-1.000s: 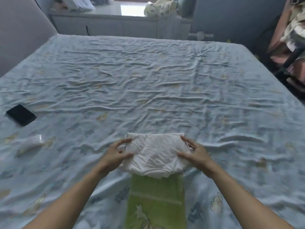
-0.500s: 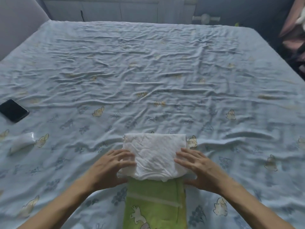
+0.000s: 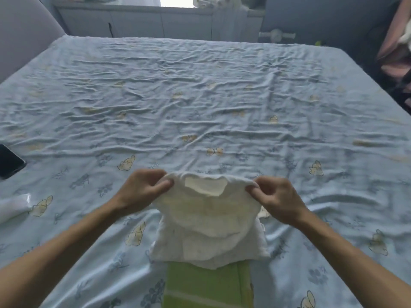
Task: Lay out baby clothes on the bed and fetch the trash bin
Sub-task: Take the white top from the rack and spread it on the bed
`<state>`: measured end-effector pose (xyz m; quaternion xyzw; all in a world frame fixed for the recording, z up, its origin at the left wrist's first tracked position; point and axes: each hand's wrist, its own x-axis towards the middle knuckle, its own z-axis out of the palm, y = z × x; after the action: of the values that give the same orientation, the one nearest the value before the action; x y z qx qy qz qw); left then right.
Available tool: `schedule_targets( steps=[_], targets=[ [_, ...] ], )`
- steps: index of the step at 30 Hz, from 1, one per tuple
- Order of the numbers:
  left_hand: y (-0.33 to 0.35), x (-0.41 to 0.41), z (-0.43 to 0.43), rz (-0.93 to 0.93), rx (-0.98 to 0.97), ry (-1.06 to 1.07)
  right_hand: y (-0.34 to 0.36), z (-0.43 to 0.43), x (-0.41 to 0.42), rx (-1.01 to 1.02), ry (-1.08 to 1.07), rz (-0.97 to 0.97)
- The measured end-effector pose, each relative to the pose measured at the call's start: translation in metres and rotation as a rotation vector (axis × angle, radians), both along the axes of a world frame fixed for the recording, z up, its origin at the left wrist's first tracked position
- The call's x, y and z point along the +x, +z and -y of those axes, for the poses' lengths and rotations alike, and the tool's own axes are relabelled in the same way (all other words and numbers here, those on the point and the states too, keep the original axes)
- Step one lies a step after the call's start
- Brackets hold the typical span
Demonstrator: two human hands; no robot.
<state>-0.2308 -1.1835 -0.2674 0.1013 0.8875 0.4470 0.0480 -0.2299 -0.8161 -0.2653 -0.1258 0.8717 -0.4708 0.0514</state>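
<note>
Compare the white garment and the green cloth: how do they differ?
The white garment is pinched at its top corners by the left hand and right hand; the green cloth lies untouched. The white garment overlaps the green cloth's far edge. Both rest on the bed.

Crinkled matt white cotton-like baby garment [image 3: 209,221], smooth green printed cloth [image 3: 206,285], wrinkled pale-blue slightly sheeny bed sheet [image 3: 200,96], glossy black phone [image 3: 10,161], shiny white plastic packet [image 3: 13,206]

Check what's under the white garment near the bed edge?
A green cloth sticks out from under the white garment, toward the camera. Both hands pinch the garment's top edge. Anything else beneath it is covered.
</note>
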Motion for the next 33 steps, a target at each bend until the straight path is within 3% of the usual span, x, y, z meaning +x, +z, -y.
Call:
schedule_targets(
  steps=[9, 16, 20, 23, 28, 33],
  targets=[
    [-0.006, -0.116, -0.003, 0.237, 0.107, 0.127, -0.012, 0.005, -0.111, 0.104, 0.03, 0.055],
    [-0.064, -0.178, -0.006, 0.355, 0.131, 0.304, -0.058, 0.014, -0.187, 0.112, -0.223, 0.256],
    [-0.106, -0.196, -0.007, 0.364, 0.057, 0.309, -0.092, 0.018, -0.209, 0.238, -0.217, 0.374],
    [-0.12, -0.199, 0.0, 0.383, 0.065, 0.3, -0.108, 0.013, -0.216, 0.223, -0.223, 0.407],
    [-0.126, -0.195, 0.001, 0.366, 0.144, 0.296, -0.121, 0.008, -0.211, 0.164, -0.21, 0.369],
    [-0.118, -0.187, -0.007, 0.287, 0.086, 0.328, -0.117, 0.015, -0.204, 0.231, -0.239, 0.32]
  ],
)
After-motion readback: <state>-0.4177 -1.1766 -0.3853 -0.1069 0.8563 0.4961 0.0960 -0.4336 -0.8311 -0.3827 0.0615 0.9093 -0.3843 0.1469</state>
